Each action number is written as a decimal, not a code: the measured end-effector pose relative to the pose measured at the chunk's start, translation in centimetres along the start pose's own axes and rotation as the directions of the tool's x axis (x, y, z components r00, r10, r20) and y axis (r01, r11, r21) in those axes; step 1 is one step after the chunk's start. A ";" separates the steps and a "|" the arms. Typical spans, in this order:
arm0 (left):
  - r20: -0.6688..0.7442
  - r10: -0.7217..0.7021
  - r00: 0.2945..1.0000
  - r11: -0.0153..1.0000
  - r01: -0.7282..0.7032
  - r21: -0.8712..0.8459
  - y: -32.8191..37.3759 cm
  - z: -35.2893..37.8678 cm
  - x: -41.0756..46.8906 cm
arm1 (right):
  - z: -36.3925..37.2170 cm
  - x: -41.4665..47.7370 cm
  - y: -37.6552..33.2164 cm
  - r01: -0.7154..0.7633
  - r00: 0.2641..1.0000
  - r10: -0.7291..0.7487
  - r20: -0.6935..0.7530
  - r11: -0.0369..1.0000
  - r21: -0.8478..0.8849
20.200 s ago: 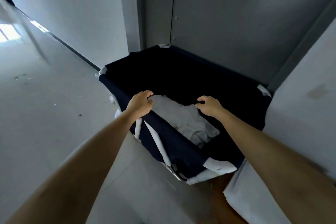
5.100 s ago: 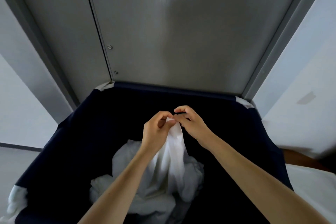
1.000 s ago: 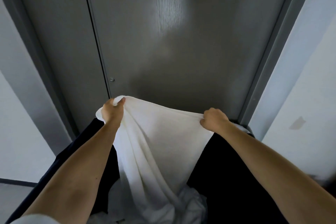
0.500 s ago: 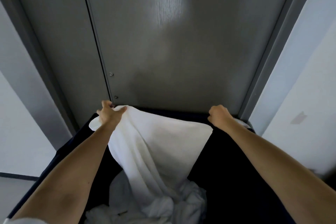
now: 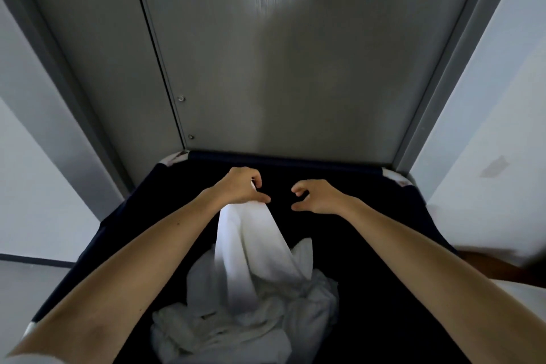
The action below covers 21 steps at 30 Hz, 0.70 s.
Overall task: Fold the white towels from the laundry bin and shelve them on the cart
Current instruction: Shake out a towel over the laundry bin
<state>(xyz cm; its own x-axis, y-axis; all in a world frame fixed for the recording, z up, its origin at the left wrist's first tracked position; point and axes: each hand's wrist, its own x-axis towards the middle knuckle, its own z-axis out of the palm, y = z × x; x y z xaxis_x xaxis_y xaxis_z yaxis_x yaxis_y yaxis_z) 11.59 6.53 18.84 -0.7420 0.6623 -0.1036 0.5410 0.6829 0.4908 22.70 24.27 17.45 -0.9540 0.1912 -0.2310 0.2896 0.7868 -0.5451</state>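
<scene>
A dark navy laundry bin (image 5: 295, 158) fills the lower part of the view. My left hand (image 5: 239, 188) grips the gathered top of a white towel (image 5: 251, 248), which hangs down into the bin. Its lower end runs into a crumpled heap of white towels (image 5: 233, 331) on the bin's bottom. My right hand (image 5: 313, 196) hovers a short way to the right of the left one, fingers loosely curled, holding nothing and apart from the towel.
A grey door (image 5: 280, 53) in its frame stands right behind the bin. White walls (image 5: 487, 127) flank it on both sides. A white and brown thing (image 5: 502, 263) shows at the right edge, beside the bin.
Both hands have come down and together over the bin. My right hand has let go of the towel's edge. The spread towel has collapsed into a hanging bunch held by my left hand alone.
</scene>
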 end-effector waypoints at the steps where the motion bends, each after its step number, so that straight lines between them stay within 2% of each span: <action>1: 0.073 0.025 0.997 0.994 -0.033 0.105 0.5 0.0 -0.4 | 0.5 -0.1 -0.1 0.006 1.000 -0.007 0.023 0.998 0.057; 4: 0.203 0.069 0.977 0.938 -0.132 0.320 1.7 0.3 -1.2 | 2.5 -0.5 -0.8 0.004 0.993 -0.022 0.117 0.987 0.160; 7: 0.196 0.158 0.968 0.887 -0.226 0.403 2.5 0.3 -1.3 | 4.0 -0.9 -2.0 0.039 0.976 -0.086 0.202 0.974 0.224; 9: 0.159 0.216 0.963 0.883 -0.262 0.388 3.1 0.1 -1.2 | 4.8 -1.1 -2.7 0.061 0.970 -0.098 0.224 0.984 0.167; 11: 0.127 0.225 0.966 0.900 -0.256 0.353 3.6 0.0 -1.1 | 5.6 -0.9 -2.9 0.039 0.985 -0.060 0.164 0.991 0.130; 13: 0.123 0.205 0.971 0.908 -0.235 0.346 3.9 0.1 -1.2 | 5.6 -0.8 -2.6 0.004 0.999 -0.011 0.041 0.987 0.160; 16: 0.178 0.121 0.977 0.919 -0.178 0.352 3.4 -0.2 -1.4 | 3.8 -0.6 -2.1 0.002 0.992 0.021 -0.123 0.982 0.188; 19: 0.240 0.034 0.970 0.938 -0.114 0.327 3.0 -1.1 -1.0 | 2.0 -0.4 -2.3 0.046 0.986 -0.022 -0.165 0.989 0.139; 21: 0.279 0.030 0.960 0.909 -0.142 0.392 3.2 -1.7 -0.8 | 1.5 -0.5 -2.1 0.048 0.981 -0.025 -0.191 0.992 0.120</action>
<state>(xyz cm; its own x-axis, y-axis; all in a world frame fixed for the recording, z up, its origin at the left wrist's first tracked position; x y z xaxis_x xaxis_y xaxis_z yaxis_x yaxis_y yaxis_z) 13.22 7.70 21.99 -0.5857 0.7419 -0.3263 0.7522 0.6475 0.1220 22.63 21.65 17.53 -0.9581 0.2801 -0.0597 0.2506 0.7192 -0.6480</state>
